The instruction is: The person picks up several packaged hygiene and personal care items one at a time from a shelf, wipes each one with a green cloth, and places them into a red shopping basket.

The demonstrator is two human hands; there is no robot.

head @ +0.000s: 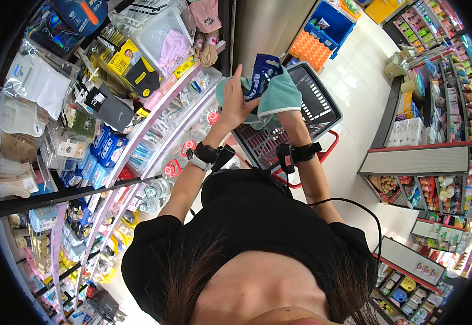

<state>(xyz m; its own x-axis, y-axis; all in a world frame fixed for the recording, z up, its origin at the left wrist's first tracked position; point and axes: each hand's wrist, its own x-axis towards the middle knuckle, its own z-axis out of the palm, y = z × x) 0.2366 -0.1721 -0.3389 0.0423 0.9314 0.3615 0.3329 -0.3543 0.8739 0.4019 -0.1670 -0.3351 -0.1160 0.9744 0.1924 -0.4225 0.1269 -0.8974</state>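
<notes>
Above a black plastic shopping basket (pixel 256 144), my two hands are at a teal cloth with a dark blue hang-tag package (pixel 262 77) on it. My left hand (pixel 236 99) is at the package's lower left side, its index finger pointing up and its thumb near the package. The teal cloth (pixel 280 95) drapes over my right hand, hiding its fingers; only the wrist shows below the cloth's pale edge. Part of the cloth also shows behind my left hand. Both wrists wear black strapped devices, and a watch is on the left one.
Shelves of packaged socks (pixel 110 107) and other goods line the left side, with large water bottles (pixel 173 166) on the floor below. A metal column (pixel 260 28) stands ahead. Beyond the basket are a blue crate (pixel 333 24) and orange egg trays (pixel 311 48). Display shelves (pixel 414 160) stand at right.
</notes>
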